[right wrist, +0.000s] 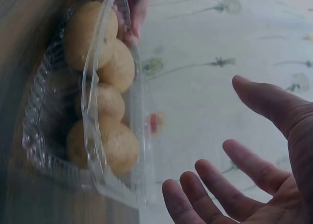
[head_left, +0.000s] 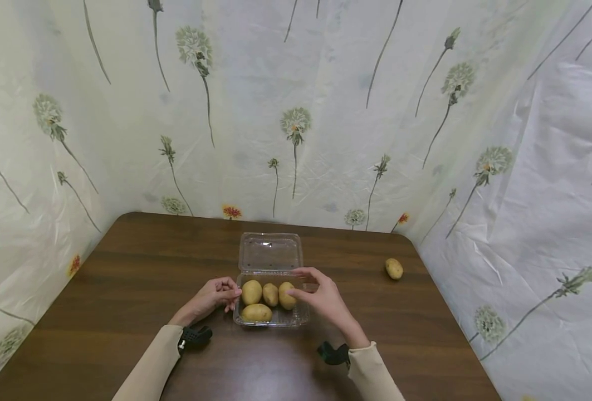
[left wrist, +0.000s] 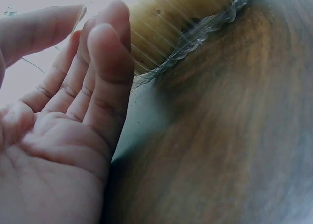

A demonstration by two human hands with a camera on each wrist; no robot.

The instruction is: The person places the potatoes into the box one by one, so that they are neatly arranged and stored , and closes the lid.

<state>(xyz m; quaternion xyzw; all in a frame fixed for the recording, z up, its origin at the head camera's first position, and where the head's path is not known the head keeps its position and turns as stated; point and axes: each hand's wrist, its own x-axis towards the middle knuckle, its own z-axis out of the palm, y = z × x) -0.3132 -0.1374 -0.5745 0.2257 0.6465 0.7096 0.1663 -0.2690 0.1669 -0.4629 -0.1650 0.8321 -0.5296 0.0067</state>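
Left hand (head_left: 209,299): fingers narrow at clear container (head_left: 289,319), grip indeterminable | Right hand (head_left: 327,299): fingers wide | Inside: four potatoes (head_left: 252,292) | Fifth potato (head_left: 394,269): near counter's (head_left: 416,328) right edge

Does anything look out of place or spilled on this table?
One potato looks stray: it lies alone near the right edge of the table, while four potatoes sit together in the clear container. Its lid is open. I see nothing spilled.
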